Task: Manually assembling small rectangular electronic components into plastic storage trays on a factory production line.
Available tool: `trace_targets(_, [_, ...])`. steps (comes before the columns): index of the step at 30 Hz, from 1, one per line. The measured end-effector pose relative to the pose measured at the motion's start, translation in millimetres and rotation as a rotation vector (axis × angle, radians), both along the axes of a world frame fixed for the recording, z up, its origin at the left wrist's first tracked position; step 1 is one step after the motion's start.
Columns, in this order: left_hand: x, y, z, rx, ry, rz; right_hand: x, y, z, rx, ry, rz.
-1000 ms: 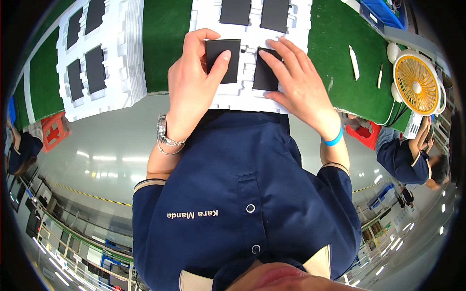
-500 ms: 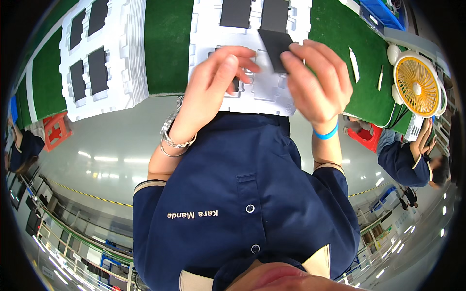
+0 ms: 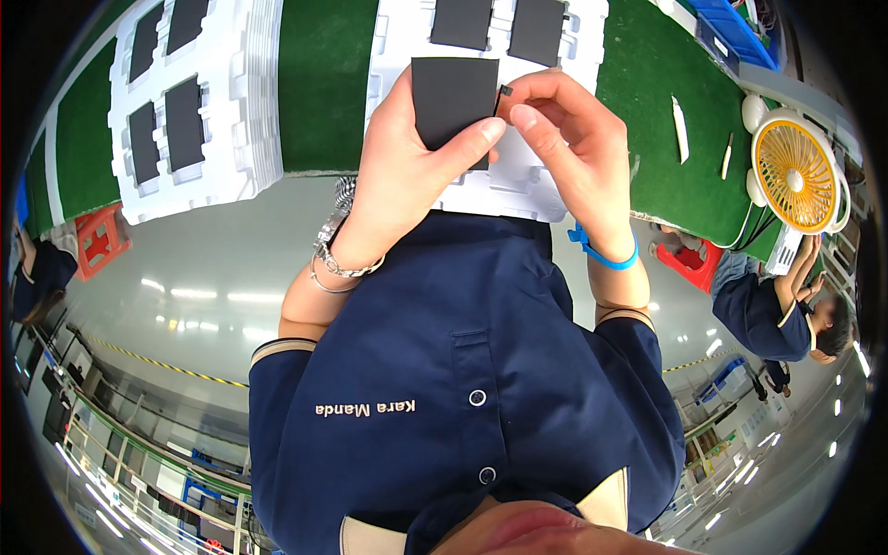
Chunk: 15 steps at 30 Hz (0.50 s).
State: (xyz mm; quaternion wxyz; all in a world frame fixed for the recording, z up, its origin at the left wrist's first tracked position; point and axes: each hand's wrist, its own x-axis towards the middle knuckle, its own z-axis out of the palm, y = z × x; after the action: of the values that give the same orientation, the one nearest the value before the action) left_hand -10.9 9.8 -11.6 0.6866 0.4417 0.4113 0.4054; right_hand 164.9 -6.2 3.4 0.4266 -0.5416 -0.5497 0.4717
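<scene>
A thin, flat black rectangular panel (image 3: 455, 97) is held in my left hand (image 3: 402, 162), the thumb across its lower right corner and the other fingers behind it. At the panel's right edge a small dark tab (image 3: 506, 91) sticks out. My right hand (image 3: 578, 139) is beside that edge, its index fingertip at the tab and its thumb apart from it, fingers curved. Below both hands lies a white moulded tray (image 3: 393, 37). Two more black panels, one at left (image 3: 462, 22) and one at right (image 3: 536, 31), rest in its far pockets.
To the left, a stack of white trays (image 3: 231, 120) carries several black panels on the green table (image 3: 319, 88). A white cutter-like tool (image 3: 681, 129), a slim pen-like tool (image 3: 727, 155) and a yellow fan (image 3: 794, 176) are at right. Another person (image 3: 772, 310) works beyond the fan.
The panel has passed from my right hand to my left, moving left and turning upright and square to me. My right hand has let go of its body and now sits at its edge.
</scene>
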Motion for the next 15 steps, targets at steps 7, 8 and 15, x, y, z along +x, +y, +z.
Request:
trace_targets(7, [5.1,-4.9,-5.1,0.196,0.271,0.044,-0.9,1.8,2.5,0.004,-0.066,0.002])
trace_targets(8, [5.0,-5.2,-3.5,0.221,0.312,0.050,-0.8,2.0,3.8,-0.002,-0.074,0.002])
trace_targets(15, [7.6,-7.7,-4.2,0.326,0.473,0.071,3.3,4.3,10.2,0.004,-0.184,0.025])
